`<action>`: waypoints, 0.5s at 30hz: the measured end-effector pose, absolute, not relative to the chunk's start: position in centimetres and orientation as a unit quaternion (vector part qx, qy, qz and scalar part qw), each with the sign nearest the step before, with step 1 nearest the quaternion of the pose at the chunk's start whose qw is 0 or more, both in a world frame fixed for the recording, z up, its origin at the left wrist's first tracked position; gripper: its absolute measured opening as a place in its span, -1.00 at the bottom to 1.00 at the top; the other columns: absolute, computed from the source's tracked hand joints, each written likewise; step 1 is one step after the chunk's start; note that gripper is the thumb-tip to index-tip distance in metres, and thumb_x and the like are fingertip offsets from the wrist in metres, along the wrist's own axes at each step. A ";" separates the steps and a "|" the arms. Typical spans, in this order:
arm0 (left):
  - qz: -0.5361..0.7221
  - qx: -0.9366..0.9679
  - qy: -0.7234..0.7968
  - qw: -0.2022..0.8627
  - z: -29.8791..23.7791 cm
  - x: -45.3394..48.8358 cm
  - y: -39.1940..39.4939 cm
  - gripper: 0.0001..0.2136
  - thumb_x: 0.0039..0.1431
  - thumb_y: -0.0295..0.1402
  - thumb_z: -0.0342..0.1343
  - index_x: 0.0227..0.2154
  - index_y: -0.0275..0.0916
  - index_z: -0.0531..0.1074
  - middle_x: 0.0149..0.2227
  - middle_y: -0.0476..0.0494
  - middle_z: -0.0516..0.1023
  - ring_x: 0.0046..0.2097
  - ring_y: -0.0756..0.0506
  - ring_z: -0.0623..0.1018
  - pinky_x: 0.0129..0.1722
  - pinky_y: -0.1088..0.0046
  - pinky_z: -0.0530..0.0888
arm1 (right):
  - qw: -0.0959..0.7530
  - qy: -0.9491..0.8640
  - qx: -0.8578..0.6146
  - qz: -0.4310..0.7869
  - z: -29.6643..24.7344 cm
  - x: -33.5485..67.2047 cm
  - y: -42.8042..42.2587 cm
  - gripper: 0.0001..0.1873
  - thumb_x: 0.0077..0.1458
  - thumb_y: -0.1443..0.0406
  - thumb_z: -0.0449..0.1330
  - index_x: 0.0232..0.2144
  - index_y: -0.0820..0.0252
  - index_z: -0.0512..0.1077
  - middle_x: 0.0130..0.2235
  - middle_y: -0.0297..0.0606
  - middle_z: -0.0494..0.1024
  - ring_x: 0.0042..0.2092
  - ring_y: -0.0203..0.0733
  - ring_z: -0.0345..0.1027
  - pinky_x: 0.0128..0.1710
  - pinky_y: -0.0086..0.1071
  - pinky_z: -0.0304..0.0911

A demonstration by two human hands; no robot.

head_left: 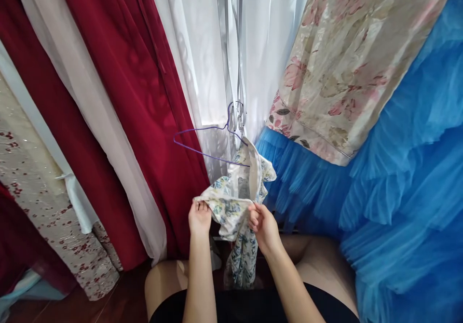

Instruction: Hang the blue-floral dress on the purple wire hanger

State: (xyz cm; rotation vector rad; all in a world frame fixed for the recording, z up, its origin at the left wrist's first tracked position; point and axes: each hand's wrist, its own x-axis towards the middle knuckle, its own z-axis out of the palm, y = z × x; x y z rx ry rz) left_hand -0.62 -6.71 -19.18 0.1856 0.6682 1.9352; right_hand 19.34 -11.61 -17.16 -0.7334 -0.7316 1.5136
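Observation:
A white garment with a blue and yellow floral print point(231, 212) hangs by one side from a thin purple hanger point(200, 152). The hanger's left arm is bare, and its right end goes inside the garment's neckline. My left hand point(200, 217) is closed on the garment's left edge, its fingers partly under the cloth. With thumb and fingers pinched, my right hand point(262, 224) grips the same edge farther right, so the cloth stretches between both hands. The garment's lower part hangs down between my knees.
Long red drapes point(144, 96) and pale cloth hang at the left. A white curtain point(202, 72) is behind the hanger, with grey straps point(233, 48) in front. To the right hang a pink floral cloth point(336, 82) and blue ruffled tulle point(405, 183). Dark floor point(119, 299) shows lower left.

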 end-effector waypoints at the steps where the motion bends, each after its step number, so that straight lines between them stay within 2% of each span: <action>1: 0.795 0.065 0.277 0.536 -20.2 0.5 -7.5 -0.83 0.29 -0.43 0.07 -0.46 -0.25 0.37 -0.43 -0.06 0.46 -0.34 -0.02 0.52 -0.20 0.42 0.47 | 0.642 -0.270 -0.341 0.631 -18.8 19.7 -12.2 -0.67 0.03 0.05 0.20 -0.49 0.21 0.43 -0.71 -0.54 0.12 -0.67 -0.41 -0.10 -0.64 -0.46 -0.16; 3: 0.774 0.066 0.266 0.570 -21.0 2.5 -8.9 -0.88 0.28 -0.36 0.11 -0.37 -0.24 0.44 -0.30 -0.11 0.52 -0.23 -0.06 0.56 -0.13 0.36 0.48 | 0.663 -0.222 -0.399 0.593 -21.4 20.3 -13.3 -0.67 0.03 0.04 0.22 -0.44 0.21 0.44 -0.66 -0.50 0.18 -0.64 -0.37 0.00 -0.62 -0.45 -0.06; 5: 0.761 0.129 0.246 0.586 -20.3 4.5 -10.1 -0.87 0.21 -0.29 0.23 -0.34 -0.23 0.47 -0.22 -0.12 0.54 -0.16 -0.08 0.55 -0.10 0.36 0.47 | 0.659 -0.233 -0.446 0.559 -22.3 20.7 -14.1 -0.63 0.05 0.00 0.24 -0.33 0.21 0.48 -0.57 -0.42 0.34 -0.57 -0.30 0.15 -0.58 -0.42 0.04; 6: 0.755 0.183 0.244 0.580 -19.5 5.4 -10.6 -0.84 0.17 -0.26 0.27 -0.35 -0.23 0.47 -0.23 -0.11 0.54 -0.17 -0.08 0.54 -0.12 0.39 0.46 | 0.659 -0.261 -0.458 0.536 -22.1 20.7 -14.3 -0.60 0.07 -0.02 0.24 -0.26 0.20 0.49 -0.48 -0.36 0.43 -0.50 -0.25 0.24 -0.53 -0.40 0.14; 8: 0.729 0.317 0.265 0.545 -17.7 7.3 -11.9 -0.81 0.15 -0.23 0.31 -0.36 -0.24 0.49 -0.27 -0.09 0.53 -0.21 -0.06 0.51 -0.16 0.44 0.42 | 0.656 -0.359 -0.444 0.494 -20.9 20.7 -14.6 -0.55 0.13 -0.05 0.23 -0.13 0.15 0.51 -0.24 -0.26 0.57 -0.27 -0.14 0.42 -0.27 -0.31 0.31; 9: 0.710 0.383 0.280 0.521 -16.7 8.1 -12.5 -0.81 0.17 -0.23 0.30 -0.36 -0.24 0.50 -0.29 -0.09 0.52 -0.23 -0.06 0.50 -0.17 0.45 0.41 | 0.642 -0.413 -0.417 0.493 -20.1 20.6 -14.7 -0.53 0.16 -0.07 0.21 -0.09 0.14 0.52 -0.12 -0.22 0.58 -0.12 -0.07 0.44 -0.09 -0.26 0.32; 11: 0.666 0.494 0.302 0.470 -15.1 9.4 -13.8 -0.83 0.22 -0.23 0.26 -0.35 -0.23 0.55 -0.29 -0.10 0.50 -0.20 -0.08 0.49 -0.13 0.42 0.39 | 0.592 -0.484 -0.350 0.541 -18.7 20.8 -15.0 -0.46 0.19 -0.12 0.18 -0.01 0.12 0.53 0.04 -0.17 0.56 0.13 0.04 0.34 0.19 -0.15 0.18; 13: 0.628 0.575 0.316 0.418 -14.0 9.8 -14.6 -0.85 0.24 -0.24 0.23 -0.31 -0.21 0.59 -0.24 -0.15 0.49 -0.13 -0.13 0.49 -0.06 0.38 0.39 | 0.544 -0.475 -0.301 0.623 -18.1 21.3 -15.6 -0.36 0.17 -0.21 0.13 0.05 0.07 0.52 0.07 -0.18 0.56 0.25 0.07 0.24 0.28 -0.09 0.08; 15: 0.601 0.621 0.343 0.368 -13.5 9.5 -14.8 -0.85 0.25 -0.24 0.23 -0.29 -0.20 0.61 -0.16 -0.19 0.47 -0.04 -0.16 0.47 0.03 0.34 0.36 | 0.494 -0.439 -0.279 0.696 -18.0 22.3 -16.3 -0.33 0.15 -0.26 0.09 0.06 0.00 0.52 0.05 -0.20 0.57 0.26 0.05 0.24 0.27 -0.10 0.10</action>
